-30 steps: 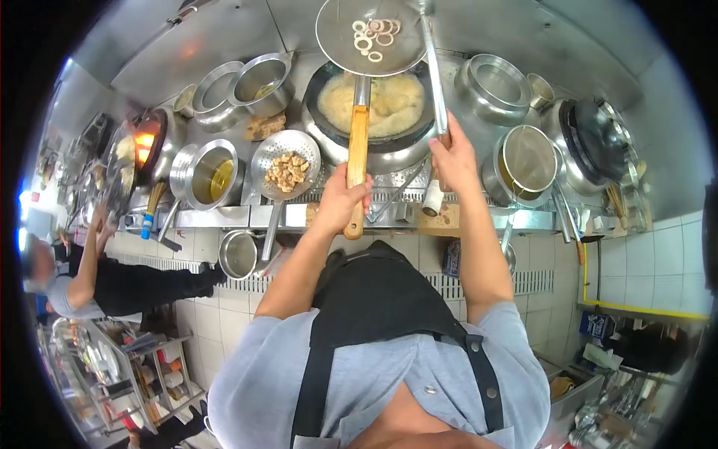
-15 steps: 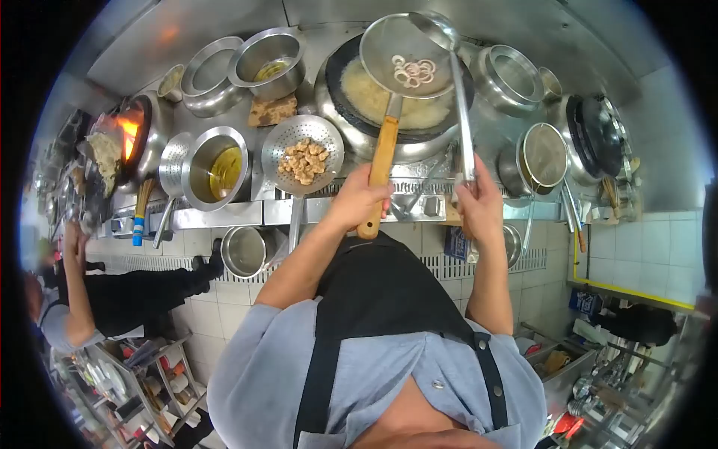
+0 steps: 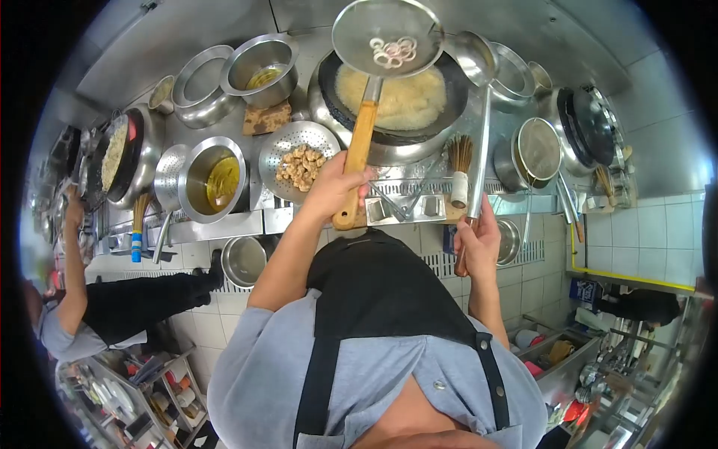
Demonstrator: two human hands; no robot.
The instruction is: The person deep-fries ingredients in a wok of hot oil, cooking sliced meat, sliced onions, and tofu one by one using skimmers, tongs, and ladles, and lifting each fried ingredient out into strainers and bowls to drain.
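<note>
Left of centre, the left hand (image 3: 336, 188) wraps around a wooden-handled strainer (image 3: 354, 37) at top centre (pale rings (image 3: 394, 51) lie inside), above a dark wok (image 3: 456, 84); further right, the right hand (image 3: 480, 236) clasps a ladle (image 3: 476, 58).

In the wok (image 3: 456, 96), liquid (image 3: 396, 101). Above the wok's far side, a mesh strainer (image 3: 357, 31) with rings (image 3: 394, 52) in it. Just left of the wok, a perforated scoop (image 3: 321, 140) with chunks (image 3: 301, 167) on it; farther left, a deep pot (image 3: 206, 153); left and behind, a second pot (image 3: 273, 97). Right of the wok, a ladle (image 3: 476, 60); before the wok's right side, a bristle brush (image 3: 459, 172); farther right, a third pot (image 3: 505, 161) topped by a sieve (image 3: 540, 148).
</note>
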